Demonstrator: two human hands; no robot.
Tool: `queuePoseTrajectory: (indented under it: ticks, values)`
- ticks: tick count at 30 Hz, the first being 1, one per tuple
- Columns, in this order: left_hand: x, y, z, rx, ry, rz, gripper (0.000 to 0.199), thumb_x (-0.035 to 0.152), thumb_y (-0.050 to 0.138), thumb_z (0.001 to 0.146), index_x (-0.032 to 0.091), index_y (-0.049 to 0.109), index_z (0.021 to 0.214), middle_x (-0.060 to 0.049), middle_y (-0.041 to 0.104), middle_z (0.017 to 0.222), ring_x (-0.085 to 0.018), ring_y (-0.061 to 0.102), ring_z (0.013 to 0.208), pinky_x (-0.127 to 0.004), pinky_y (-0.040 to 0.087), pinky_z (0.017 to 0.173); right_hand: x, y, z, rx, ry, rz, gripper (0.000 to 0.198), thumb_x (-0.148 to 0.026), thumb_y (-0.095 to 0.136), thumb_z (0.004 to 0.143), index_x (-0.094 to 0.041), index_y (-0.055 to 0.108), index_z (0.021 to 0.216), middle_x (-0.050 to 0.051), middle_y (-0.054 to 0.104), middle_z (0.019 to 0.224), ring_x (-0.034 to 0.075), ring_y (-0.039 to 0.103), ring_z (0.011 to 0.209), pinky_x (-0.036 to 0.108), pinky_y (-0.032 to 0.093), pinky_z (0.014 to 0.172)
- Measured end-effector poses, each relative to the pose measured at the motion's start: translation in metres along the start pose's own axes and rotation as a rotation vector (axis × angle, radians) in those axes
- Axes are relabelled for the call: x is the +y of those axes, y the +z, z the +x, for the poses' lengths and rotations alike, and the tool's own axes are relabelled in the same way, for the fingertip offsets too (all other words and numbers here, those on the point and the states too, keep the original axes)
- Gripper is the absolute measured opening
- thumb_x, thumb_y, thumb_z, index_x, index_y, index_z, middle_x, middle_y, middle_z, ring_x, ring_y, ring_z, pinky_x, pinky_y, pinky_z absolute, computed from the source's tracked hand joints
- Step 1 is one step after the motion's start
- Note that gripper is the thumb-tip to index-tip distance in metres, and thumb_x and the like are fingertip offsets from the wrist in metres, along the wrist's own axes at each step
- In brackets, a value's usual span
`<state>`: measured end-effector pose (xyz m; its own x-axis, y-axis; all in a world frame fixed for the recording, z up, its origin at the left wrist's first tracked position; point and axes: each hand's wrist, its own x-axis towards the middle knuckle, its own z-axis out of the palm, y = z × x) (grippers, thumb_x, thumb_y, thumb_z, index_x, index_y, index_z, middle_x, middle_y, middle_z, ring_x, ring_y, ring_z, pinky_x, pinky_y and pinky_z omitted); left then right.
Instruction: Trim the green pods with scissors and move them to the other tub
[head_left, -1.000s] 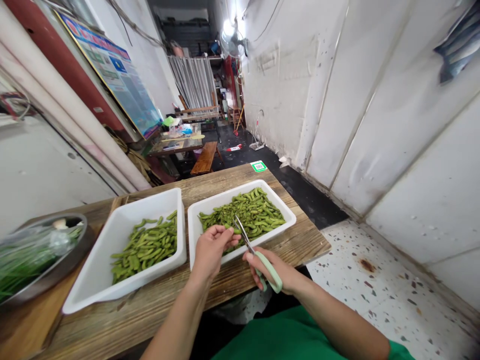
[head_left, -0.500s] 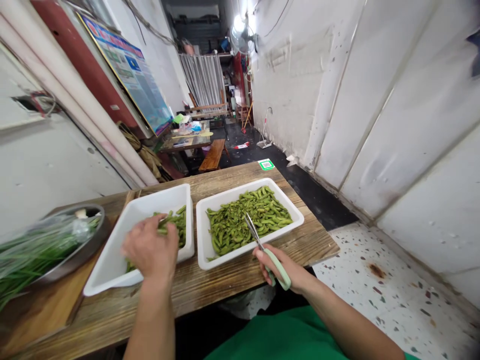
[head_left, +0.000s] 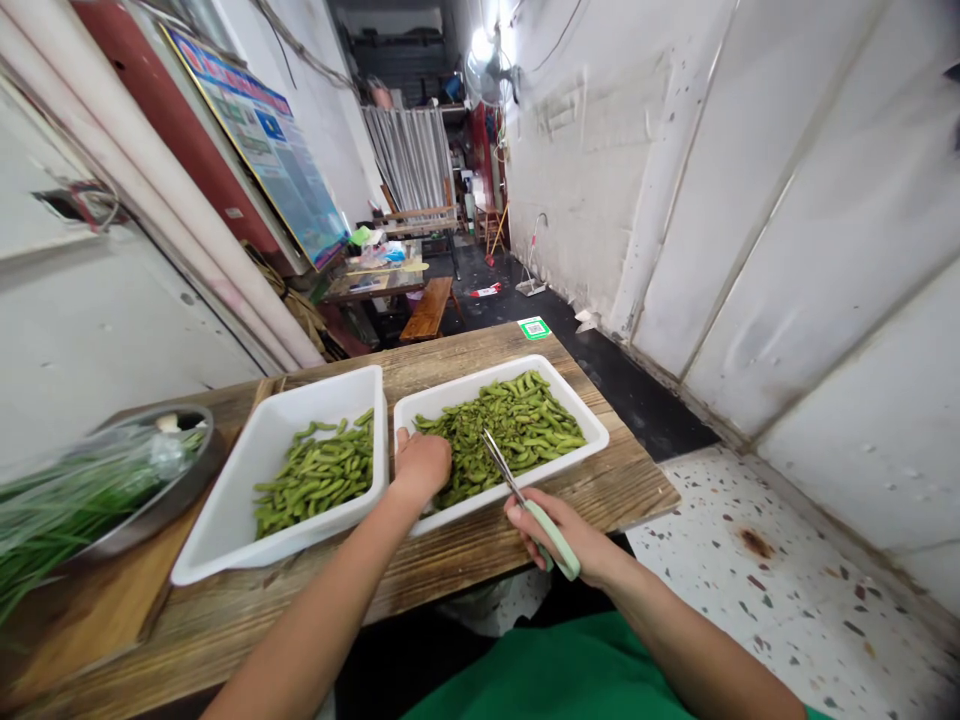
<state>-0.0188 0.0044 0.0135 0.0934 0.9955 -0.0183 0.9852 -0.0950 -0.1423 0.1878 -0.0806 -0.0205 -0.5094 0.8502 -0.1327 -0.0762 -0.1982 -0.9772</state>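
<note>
My left hand (head_left: 424, 462) reaches into the left end of the right white tray (head_left: 501, 490), its back toward me and its fingers curled down among green edamame pods (head_left: 517, 415). Whatever those fingers hold is hidden. In my right hand (head_left: 551, 530) is a pair of scissors (head_left: 553, 540) with pale green handles. The slim metal blades point up and left over the tray's pods and look slightly parted. To the left, a second, deeper white tray (head_left: 217, 545) contains a loose heap of edamame pods (head_left: 319, 475) along its right side.
On the far left, a metal bowl (head_left: 142, 525) with bagged leafy greens (head_left: 82, 510) rests on a wooden board (head_left: 82, 630). A green-edged QR card (head_left: 534, 328) lies at the wooden table's (head_left: 450, 560) far corner. Beyond it stand a bench (head_left: 429, 308) and another table.
My left hand has moved right, out of the left tray and into the left end of the right one. My right hand and the scissors have barely moved.
</note>
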Motion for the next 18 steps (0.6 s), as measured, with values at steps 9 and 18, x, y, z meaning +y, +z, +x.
queuePoseTrajectory:
  ticks: [9, 18]
  values:
    - [0.001, -0.017, -0.011, 0.056, 0.017, -0.756, 0.027, 0.041, 0.049, 0.077, 0.017, 0.062, 0.075, -0.006, 0.068, 0.069, -0.021, 0.061, 0.068, -0.035, 0.042, 0.072, -0.006, -0.002, 0.001, -0.017, -0.007, 0.002, 0.039, -0.056, 0.056, 0.078, -0.019, 0.048, 0.085, -0.008, 0.037, 0.054, 0.005, 0.036, 0.041, 0.017, 0.033, 0.037]
    - [0.022, -0.035, -0.034, -0.008, -0.081, -1.386, 0.026, 0.036, 0.066, 0.065, 0.015, 0.064, 0.080, -0.003, 0.068, 0.067, -0.017, 0.061, 0.066, -0.026, 0.045, 0.068, -0.006, -0.004, 0.001, -0.031, -0.032, -0.092, 0.038, -0.057, 0.052, 0.080, -0.020, 0.050, 0.087, -0.007, 0.041, 0.056, 0.006, 0.039, 0.041, 0.018, 0.035, 0.039]
